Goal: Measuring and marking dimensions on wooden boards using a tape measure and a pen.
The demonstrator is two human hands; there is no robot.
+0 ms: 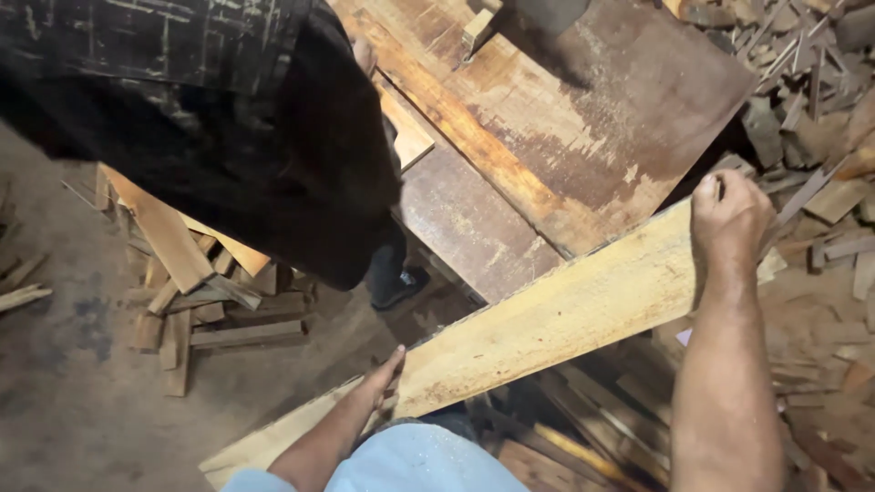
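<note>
Our right hand (pixel 729 217) is curled over the far end of a long pale plank (pixel 556 314), fingers wrapped over its upper edge and knuckles turned up towards us. Our left hand (pixel 383 374) lies flat against the plank's near edge, about midway along its length, fingers together and pointing up the board, the thumb tucked out of sight below. The plank runs slantwise from the lower left, near our pale blue trouser leg (pixel 410 460), up to the right, its raw yellow face up.

The plank's far end rests on the near right corner of a big, worn brown workbench (pixel 583 118), whose top is stained and scuffed pale in patches. A narrower orange-brown board (pixel 456 114) lies along the bench top, running from its far edge towards the near edge, and a small wooden block (pixel 477 27) sits at the far edge.

Another person stands at the bench's left side, in a dark patterned shirt (pixel 210 109) and a dark shoe (pixel 401 287); their hands are hidden.

On the dusty floor (pixel 73 401) left of the bench lies a heap of short offcuts (pixel 196 301), with a broad pale board leaning over it. Right of the bench, loose scraps and splinters (pixel 811 100) are piled thick, and more dark slats (pixel 583 428) lie under the plank beside our right forearm.
</note>
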